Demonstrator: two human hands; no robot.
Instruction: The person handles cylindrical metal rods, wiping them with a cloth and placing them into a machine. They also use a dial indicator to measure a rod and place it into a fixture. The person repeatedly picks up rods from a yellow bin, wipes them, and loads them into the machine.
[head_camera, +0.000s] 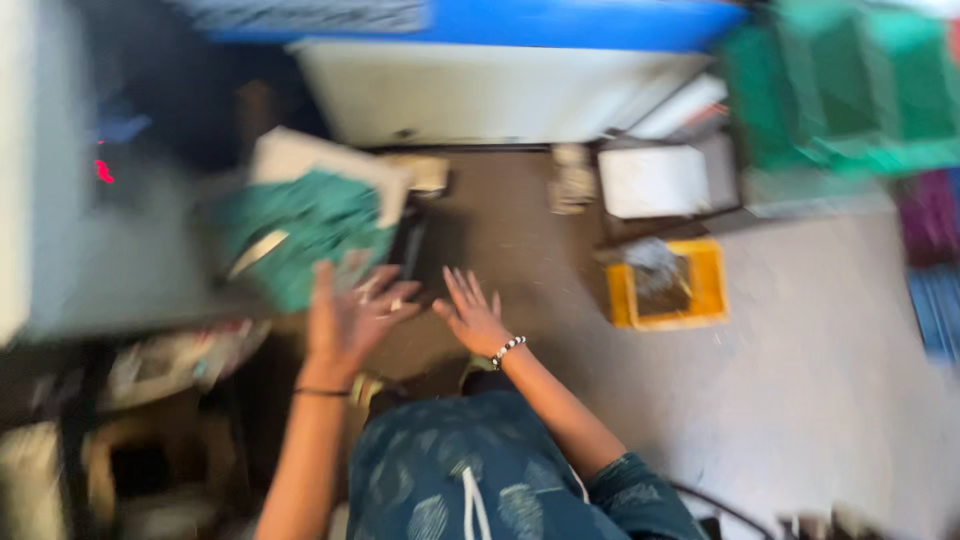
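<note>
Grey floor (800, 380) open rightward, left hand (345, 320) beside green cloth (300, 235)

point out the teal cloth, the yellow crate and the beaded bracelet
teal cloth (310, 235): head view, middle of the bunched fabric.
yellow crate (712, 285): head view, its right wall.
beaded bracelet (508, 349): head view, beads on the right wrist.

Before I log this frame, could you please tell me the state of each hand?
Left hand: open, fingers spread, holding nothing, near the crumpled green cloth.
Right hand: open, empty.
</note>
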